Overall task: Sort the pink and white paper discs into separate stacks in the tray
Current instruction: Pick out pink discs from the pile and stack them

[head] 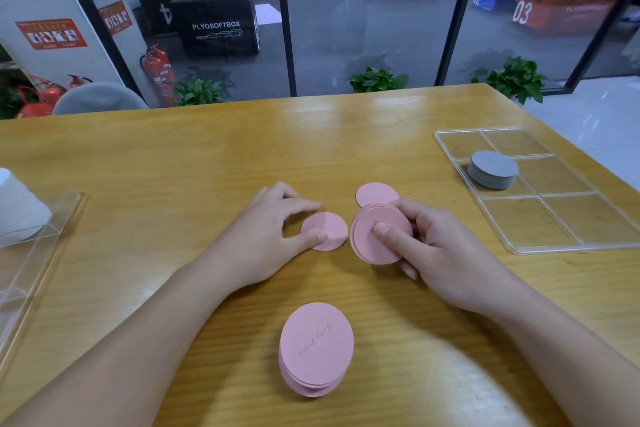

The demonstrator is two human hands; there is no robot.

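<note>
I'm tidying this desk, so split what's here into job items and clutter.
Job:
pink paper discs held in the right hand
single pink disc under the left hand's fingers
pink stack near the table edge
clear divided plastic tray
grey-looking disc stack

Clutter:
clear acrylic box
potted green plants

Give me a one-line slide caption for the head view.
Right hand holds a pink disc stack; left hand pinches one pink disc.
</note>
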